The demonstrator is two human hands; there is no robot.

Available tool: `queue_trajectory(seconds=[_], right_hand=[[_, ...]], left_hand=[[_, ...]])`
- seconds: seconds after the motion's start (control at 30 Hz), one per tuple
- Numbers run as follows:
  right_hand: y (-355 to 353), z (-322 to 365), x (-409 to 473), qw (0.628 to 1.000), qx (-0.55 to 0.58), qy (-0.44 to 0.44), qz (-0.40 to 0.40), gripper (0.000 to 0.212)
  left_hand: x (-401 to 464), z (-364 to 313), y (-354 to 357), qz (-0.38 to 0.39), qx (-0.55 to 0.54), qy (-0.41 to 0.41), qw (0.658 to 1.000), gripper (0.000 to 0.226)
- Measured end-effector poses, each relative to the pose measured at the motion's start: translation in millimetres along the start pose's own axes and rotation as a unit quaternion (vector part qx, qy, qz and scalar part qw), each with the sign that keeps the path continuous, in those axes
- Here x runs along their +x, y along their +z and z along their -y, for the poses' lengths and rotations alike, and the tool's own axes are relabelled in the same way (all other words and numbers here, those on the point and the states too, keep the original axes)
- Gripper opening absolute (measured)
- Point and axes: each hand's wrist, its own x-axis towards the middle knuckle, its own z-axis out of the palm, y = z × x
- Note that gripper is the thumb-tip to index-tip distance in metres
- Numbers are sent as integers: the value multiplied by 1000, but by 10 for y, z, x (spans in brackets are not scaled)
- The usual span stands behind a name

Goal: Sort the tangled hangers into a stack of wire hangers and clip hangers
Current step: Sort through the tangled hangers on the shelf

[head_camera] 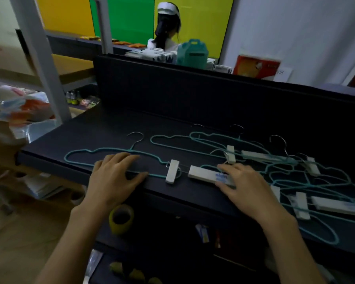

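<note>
A teal wire hanger (pixel 80 153) with a steel hook lies at the left of the dark table (pixel 115 124). My left hand (pixel 113 177) rests on its lower bar, fingers spread and relaxed. A white clip hanger (pixel 201 174) lies near the front edge, its left clip (pixel 172 171) over the teal hanger's end. My right hand (pixel 242 187) lies on that clip hanger's right end, thumb at its front edge. To the right is a tangled pile of teal wire hangers and white clip hangers (pixel 295 173).
A dark upright panel (pixel 193 89) closes the table's back. A roll of yellow tape (pixel 121 219) sits on a lower shelf below the front edge. A metal rack post (pixel 41 64) stands at the left. A person sits behind the panel, facing away.
</note>
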Motion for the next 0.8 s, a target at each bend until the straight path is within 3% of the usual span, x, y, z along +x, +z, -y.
queue_trajectory(seconds=[0.2,0.33,0.8], right_hand=[[19,-34,120,999,13,-34,21,44],[106,31,206,999,17,-48,-10,43],[316,344,421,990,26,-21,-137,35]], left_hand=[[347,210,-96,90,20,-14,996,102],[507,317,-106,165,20,-8,986,112],[767,583,-128,177,37,144,973,98]])
